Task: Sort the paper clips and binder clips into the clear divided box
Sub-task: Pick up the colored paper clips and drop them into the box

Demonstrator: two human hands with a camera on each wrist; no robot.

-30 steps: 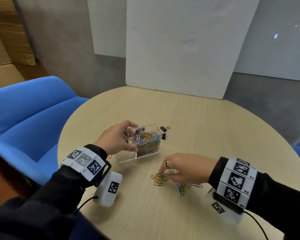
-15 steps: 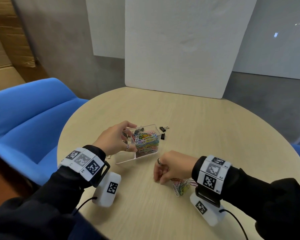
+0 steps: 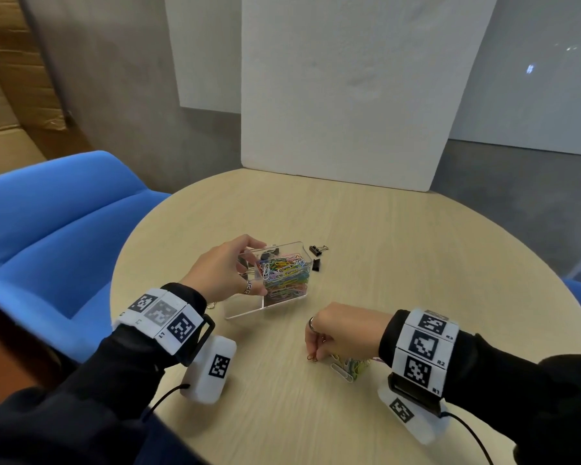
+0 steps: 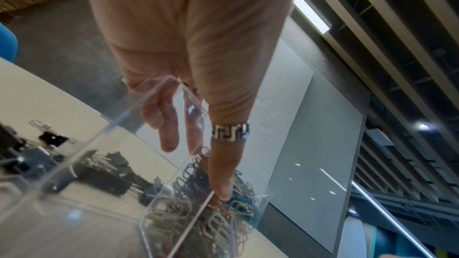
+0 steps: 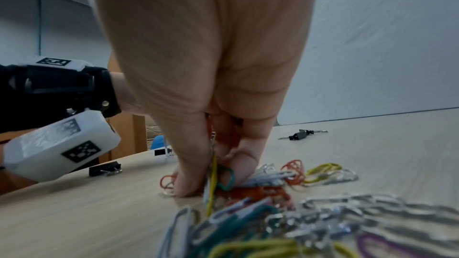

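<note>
A clear divided box [image 3: 245,308] stands on the round table; its right part is heaped with coloured paper clips [image 3: 284,275] [image 4: 223,211], and black binder clips [image 4: 104,176] lie in its far part. My left hand [image 3: 222,270] [image 4: 198,66] grips the box from the left, thumb along the front wall and fingers over the far rim. My right hand [image 3: 341,333] [image 5: 211,164] is bunched on the table, its fingertips pinching loose paper clips [image 5: 223,176] out of a small pile [image 3: 348,367] [image 5: 298,223]. Two binder clips [image 3: 317,250] lie right of the box.
A blue armchair [image 3: 54,229] stands left of the table. A white board [image 3: 349,88] leans at the table's far edge. One more binder clip [image 5: 105,170] lies near the left wrist camera [image 3: 212,370]. Cardboard boxes [image 3: 10,95] are stacked at the far left.
My right hand has turned and drawn its fingers together over the loose clips, gathering them under the palm. The left hand has kept its hold on the box.
</note>
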